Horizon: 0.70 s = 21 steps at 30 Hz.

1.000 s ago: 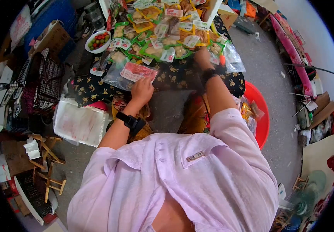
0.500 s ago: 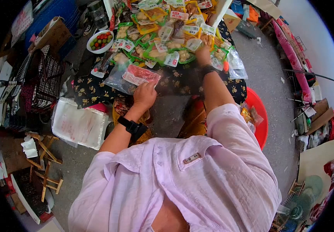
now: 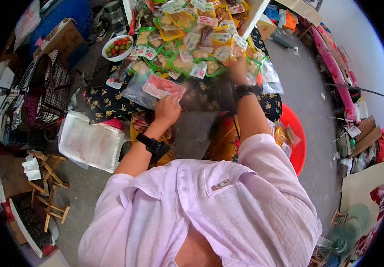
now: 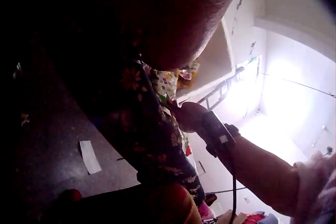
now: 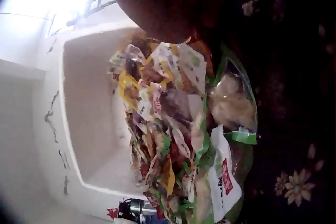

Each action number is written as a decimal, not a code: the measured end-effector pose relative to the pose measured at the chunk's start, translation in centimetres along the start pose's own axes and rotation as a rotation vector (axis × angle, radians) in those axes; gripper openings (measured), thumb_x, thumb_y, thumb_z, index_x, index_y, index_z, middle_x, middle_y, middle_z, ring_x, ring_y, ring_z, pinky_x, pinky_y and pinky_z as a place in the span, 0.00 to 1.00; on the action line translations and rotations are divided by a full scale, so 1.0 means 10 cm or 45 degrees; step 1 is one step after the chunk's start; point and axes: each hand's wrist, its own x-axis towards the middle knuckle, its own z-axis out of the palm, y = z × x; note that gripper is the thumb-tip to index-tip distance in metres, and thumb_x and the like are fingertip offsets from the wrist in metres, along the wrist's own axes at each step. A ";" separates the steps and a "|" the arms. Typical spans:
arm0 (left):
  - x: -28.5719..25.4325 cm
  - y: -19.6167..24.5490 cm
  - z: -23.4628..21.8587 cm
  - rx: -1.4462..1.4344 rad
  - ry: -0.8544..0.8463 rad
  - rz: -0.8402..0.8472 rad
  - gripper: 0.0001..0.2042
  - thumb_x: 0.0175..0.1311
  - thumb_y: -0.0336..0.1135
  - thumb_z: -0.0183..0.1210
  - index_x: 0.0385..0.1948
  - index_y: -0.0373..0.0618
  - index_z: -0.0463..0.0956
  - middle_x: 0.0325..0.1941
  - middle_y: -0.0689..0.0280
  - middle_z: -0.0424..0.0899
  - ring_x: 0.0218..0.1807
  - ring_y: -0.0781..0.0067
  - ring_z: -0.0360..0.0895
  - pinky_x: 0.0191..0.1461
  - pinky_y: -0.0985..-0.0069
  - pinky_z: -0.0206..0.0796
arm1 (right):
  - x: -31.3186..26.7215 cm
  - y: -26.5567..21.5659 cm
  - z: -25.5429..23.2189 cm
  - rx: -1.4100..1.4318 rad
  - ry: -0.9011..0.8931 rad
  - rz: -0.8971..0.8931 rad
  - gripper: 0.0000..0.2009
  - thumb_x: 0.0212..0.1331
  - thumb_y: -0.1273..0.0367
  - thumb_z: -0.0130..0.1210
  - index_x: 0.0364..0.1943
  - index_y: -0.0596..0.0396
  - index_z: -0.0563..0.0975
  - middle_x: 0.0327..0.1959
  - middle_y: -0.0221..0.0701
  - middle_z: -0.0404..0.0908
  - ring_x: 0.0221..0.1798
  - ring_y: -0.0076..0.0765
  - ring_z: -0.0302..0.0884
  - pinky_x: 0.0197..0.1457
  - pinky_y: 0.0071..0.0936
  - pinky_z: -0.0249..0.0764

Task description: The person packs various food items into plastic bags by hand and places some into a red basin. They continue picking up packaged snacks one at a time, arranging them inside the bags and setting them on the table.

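Note:
In the head view my left hand (image 3: 167, 110) holds the near right edge of a clear plastic bag (image 3: 134, 91), its fingers by a red-and-white packet (image 3: 161, 86) in the bag. My right hand (image 3: 238, 70), blurred, grips the near end of a yellow-edged food packet (image 3: 238, 50) at the pile's right front. The left wrist view shows the right hand (image 4: 190, 116) from the side, its fingertips low over the cloth. Dark at the top of the right wrist view, the right hand (image 5: 168, 3) covers part of the packets (image 5: 178, 66); its fingertips are hidden.
The packets lie heaped in and before a white box (image 3: 253, 20) on a flowered black cloth (image 3: 201, 95). A bowl of red and green fruit (image 3: 117, 48) stands left. Below are clear bags (image 3: 92, 140) at left and a red basin (image 3: 298, 142) at right.
The yellow-edged packet has come a little nearer the body with my right hand. My left hand and the clear bag have hardly moved; the head view has shifted slightly.

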 end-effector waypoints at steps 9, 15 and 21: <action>-0.02 0.03 -0.04 -0.023 -0.017 -0.005 0.12 0.47 0.30 0.45 0.34 0.43 0.70 0.29 0.55 0.72 0.34 0.52 0.69 0.36 0.60 0.61 | -0.38 -0.56 -1.18 -0.134 -0.394 0.268 0.11 0.39 0.69 0.47 0.27 0.63 0.70 0.25 0.48 0.73 0.32 0.46 0.72 0.35 0.31 0.66; 0.00 -0.03 0.02 -0.021 -0.023 0.050 0.12 0.47 0.31 0.46 0.35 0.42 0.70 0.31 0.54 0.73 0.35 0.52 0.68 0.38 0.61 0.61 | -0.80 -0.35 -1.54 0.086 -0.048 -0.003 0.10 0.41 0.72 0.48 0.29 0.64 0.69 0.23 0.39 0.73 0.27 0.32 0.70 0.30 0.24 0.65; -0.03 0.02 -0.02 -0.033 0.104 0.092 0.12 0.46 0.36 0.51 0.33 0.42 0.70 0.30 0.57 0.73 0.35 0.53 0.69 0.38 0.62 0.62 | -1.15 -0.59 -1.64 0.096 0.031 -0.152 0.11 0.40 0.78 0.46 0.33 0.62 0.69 0.22 0.33 0.70 0.24 0.24 0.66 0.28 0.18 0.63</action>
